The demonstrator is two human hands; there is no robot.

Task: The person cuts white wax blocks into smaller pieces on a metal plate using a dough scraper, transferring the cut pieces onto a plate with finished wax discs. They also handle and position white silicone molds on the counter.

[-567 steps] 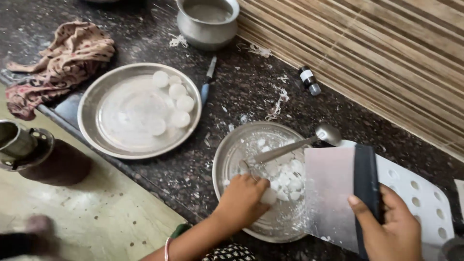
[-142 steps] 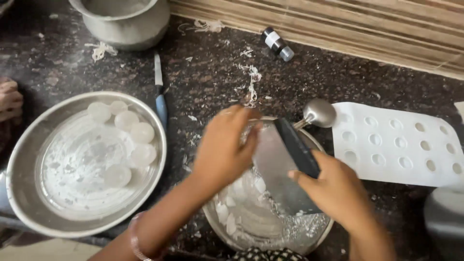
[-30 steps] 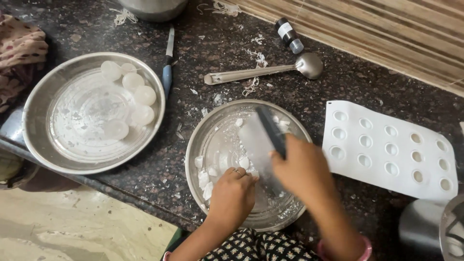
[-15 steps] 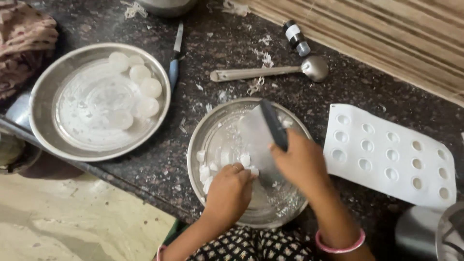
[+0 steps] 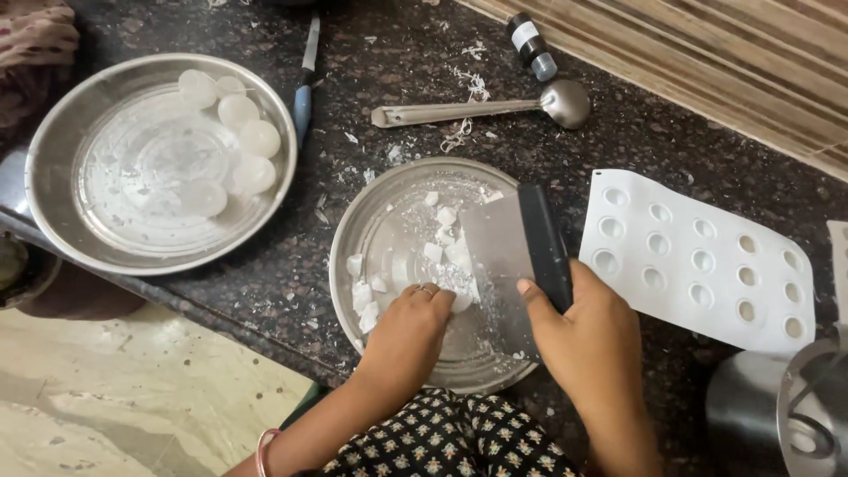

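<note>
small dark bottle (image 5: 531, 45), white label, by the wall.

A dark speckled stone counter (image 5: 265, 291) is filling most of the view, with white crumbs and shavings lying scattered over it. Beyond the counter's far edge, a wall of tan and brown horizontal stripes (image 5: 760, 62) is running across the upper right corner. Below the counter's near edge, a pale beige marbled floor (image 5: 132, 397) is showing at the lower left, dotted with small dark specks. Soft, even daylight is falling over the counter, throwing only faint shadows and putting a dull sheen on the stone. A patterned reddish cloth (image 5: 35, 35) is lying at the counter's far left corner.
</note>
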